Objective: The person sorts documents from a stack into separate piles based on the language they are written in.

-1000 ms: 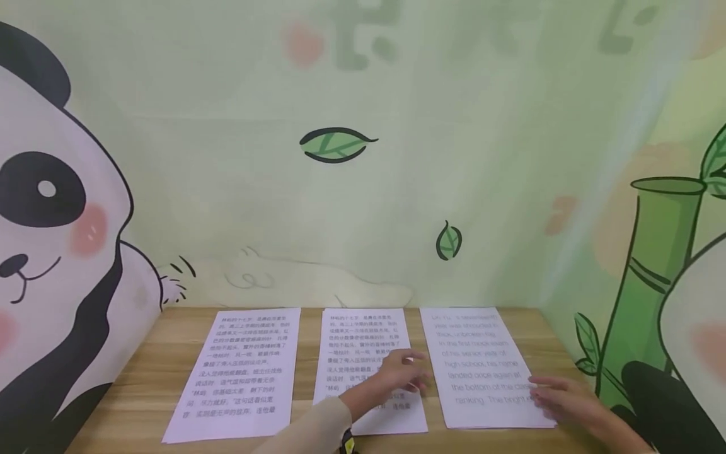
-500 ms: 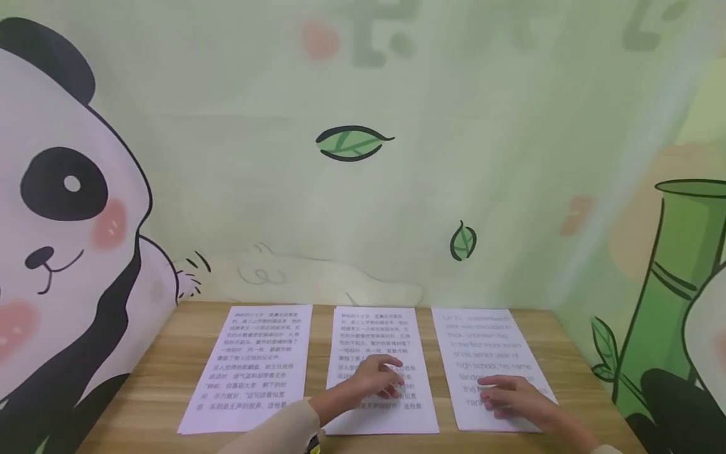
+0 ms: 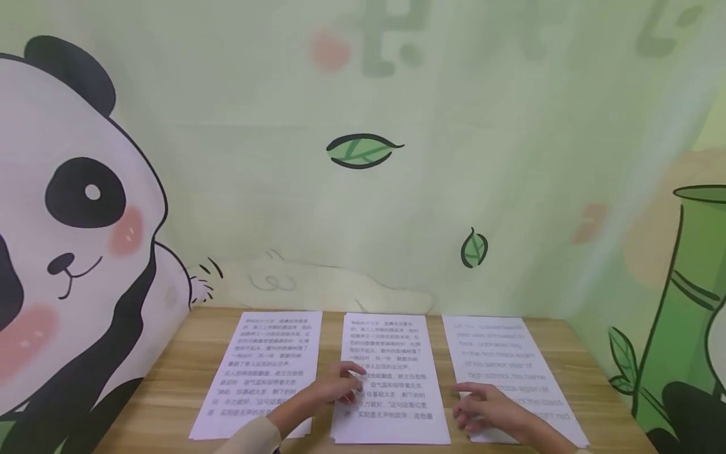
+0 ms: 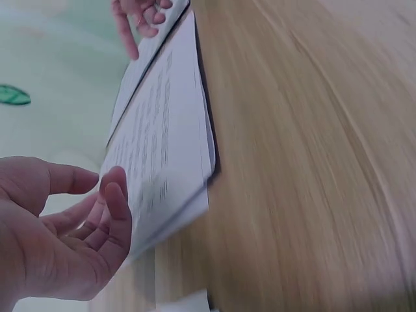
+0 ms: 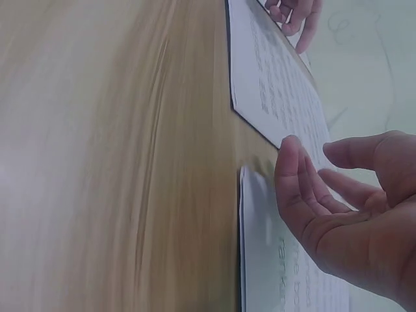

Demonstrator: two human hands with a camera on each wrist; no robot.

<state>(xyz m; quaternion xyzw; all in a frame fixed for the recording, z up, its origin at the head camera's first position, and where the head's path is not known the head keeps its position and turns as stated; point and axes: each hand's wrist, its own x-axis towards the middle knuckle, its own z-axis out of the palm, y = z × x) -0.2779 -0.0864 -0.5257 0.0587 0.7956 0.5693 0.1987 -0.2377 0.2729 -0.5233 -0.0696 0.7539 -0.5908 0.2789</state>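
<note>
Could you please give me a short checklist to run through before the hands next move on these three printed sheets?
1. Three sheets lie side by side on the table, none overlapping: ok.
2. Left hand at the middle sheet, fingers at its left edge: ok.
3. Left hand already grips that sheet: cannot tell.
4. Right hand over the right sheet, fingers relaxed, holding nothing: ok.
5. Left sheet untouched and flat: ok.
</note>
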